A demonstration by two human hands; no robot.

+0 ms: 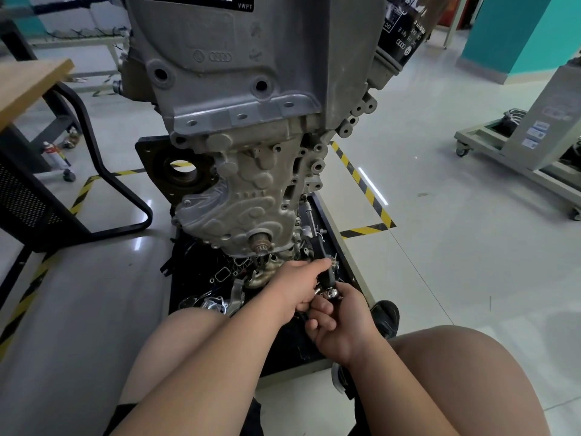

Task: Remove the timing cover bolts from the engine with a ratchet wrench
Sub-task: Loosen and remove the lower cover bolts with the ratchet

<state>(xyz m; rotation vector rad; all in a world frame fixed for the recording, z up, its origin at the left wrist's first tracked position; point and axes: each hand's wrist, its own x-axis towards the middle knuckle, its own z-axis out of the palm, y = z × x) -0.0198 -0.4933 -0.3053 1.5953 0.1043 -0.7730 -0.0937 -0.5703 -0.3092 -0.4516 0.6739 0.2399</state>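
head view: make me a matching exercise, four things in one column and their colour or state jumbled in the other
Things
1. ratchet wrench
2. oil filter
3. tabletop
4. floor tape

Colour or state
a. yellow and black stripes
b. held by the left hand and right hand
c. light wood
d. black with white print

Pairs: 1-b, 2-d, 3-c, 4-a
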